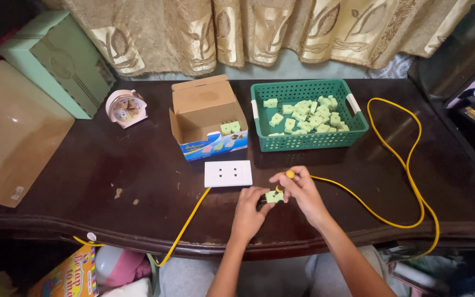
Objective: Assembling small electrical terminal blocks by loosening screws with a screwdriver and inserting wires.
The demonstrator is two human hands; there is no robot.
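Both hands are meeting over the tabletop (138, 165): left hand (250, 206) and right hand (299, 190) pinching a small green adapter plug (274, 196) between them, yellow cable (391, 159) trailing rightward, white outlet plate (227, 174) lying just beyond the left.

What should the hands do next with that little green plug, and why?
Probably bring the green plug up to the white socket. Both the left hand and right hand hold it with the yellow cable, just beside the socket, whose holes are free.
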